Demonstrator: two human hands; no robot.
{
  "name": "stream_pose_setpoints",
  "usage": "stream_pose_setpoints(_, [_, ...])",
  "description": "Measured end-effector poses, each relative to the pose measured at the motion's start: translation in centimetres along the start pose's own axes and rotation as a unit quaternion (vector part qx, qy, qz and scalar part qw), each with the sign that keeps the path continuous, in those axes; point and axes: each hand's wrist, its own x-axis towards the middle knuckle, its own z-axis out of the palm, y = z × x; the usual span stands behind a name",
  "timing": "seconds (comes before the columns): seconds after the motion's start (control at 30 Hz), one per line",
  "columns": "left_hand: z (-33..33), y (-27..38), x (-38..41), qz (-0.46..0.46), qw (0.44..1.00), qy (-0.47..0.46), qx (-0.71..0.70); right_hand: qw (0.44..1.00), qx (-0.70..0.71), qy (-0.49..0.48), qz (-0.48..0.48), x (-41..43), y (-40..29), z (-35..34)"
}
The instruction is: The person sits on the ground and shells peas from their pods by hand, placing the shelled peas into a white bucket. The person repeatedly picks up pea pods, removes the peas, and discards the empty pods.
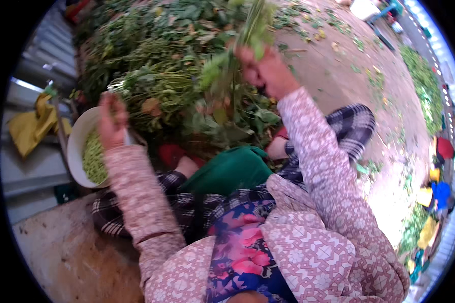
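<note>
My right hand (268,72) is raised at the top middle, shut on a bundle of green plant stems (250,30), blurred by motion. Leafy ends of the plants hang below and left of this fist. At the left, my left hand (113,123) is over the rim of a white bucket (76,151). Green pods, which look like beans, (93,161) lie inside it. Blur hides whether the left fingers hold anything. Beyond both hands spreads a large heap of cut leafy plants (167,75). A green cloth (229,170) lies between my legs.
A corrugated metal wall (49,49) runs along the left, with a yellow cloth or bag (32,125) near it. Scattered leaves litter the earthen floor (326,72). Farther right are another plant pile (421,83) and people (441,193) at the rim. A brown board (76,246) lies at lower left.
</note>
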Motion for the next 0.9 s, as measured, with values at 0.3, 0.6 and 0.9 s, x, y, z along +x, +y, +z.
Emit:
stream_pose_setpoints(0.3, [-18.3,5.0,7.9,0.237,0.709,0.337,0.573,0.670,-0.627,0.383,-0.102,-15.0,-19.6,-16.3])
stream_pose_setpoints(0.6, [-23.8,3.8,13.0,0.114,0.561,0.397,0.718,0.604,-0.717,0.220,0.269,-34.4,2.4,-28.9])
stream_pose_setpoints(0.9, [-25.9,11.5,11.6,0.215,0.535,0.290,0.764,0.690,-0.519,0.235,0.446,-36.0,28.9,-27.9])
